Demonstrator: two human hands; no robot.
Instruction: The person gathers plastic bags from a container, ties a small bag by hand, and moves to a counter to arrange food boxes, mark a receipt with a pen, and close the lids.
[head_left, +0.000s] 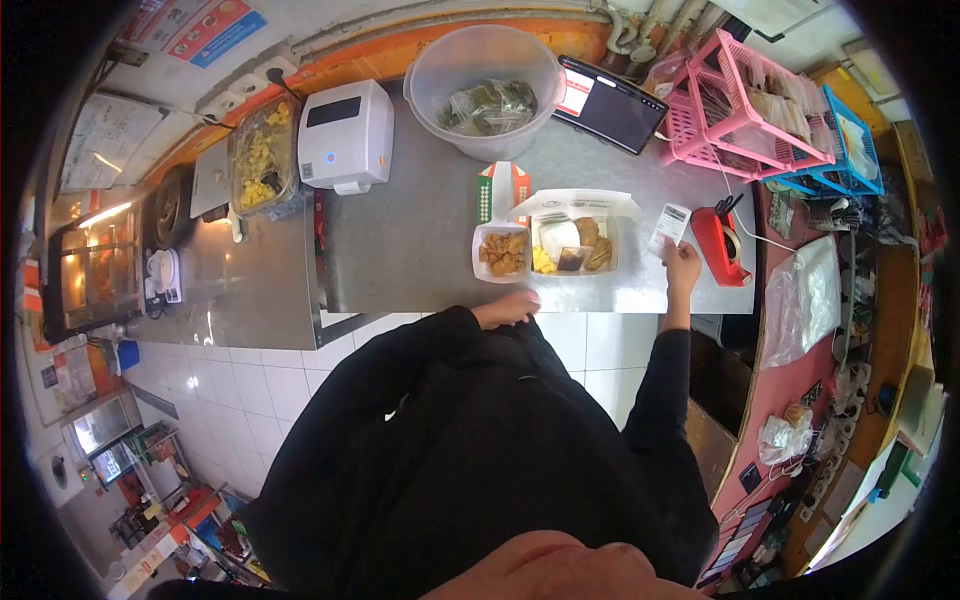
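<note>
My right hand pinches the lower edge of a small printed paper slip, held above the right part of the steel table. Left of it is an open white meal box with rice, yellow cubes and browned pieces inside. Beside that box sits a smaller open carton of fried pieces, its raised lid green and orange. My left hand is at the table's front edge, just below the cartons. Its fingers are curled closed, and whether anything is in them is hidden.
A red tape dispenser stands right of the slip. Behind are a clear tub with bagged greens, a tablet and a pink rack. A white label printer and a container of yellow pieces stand left.
</note>
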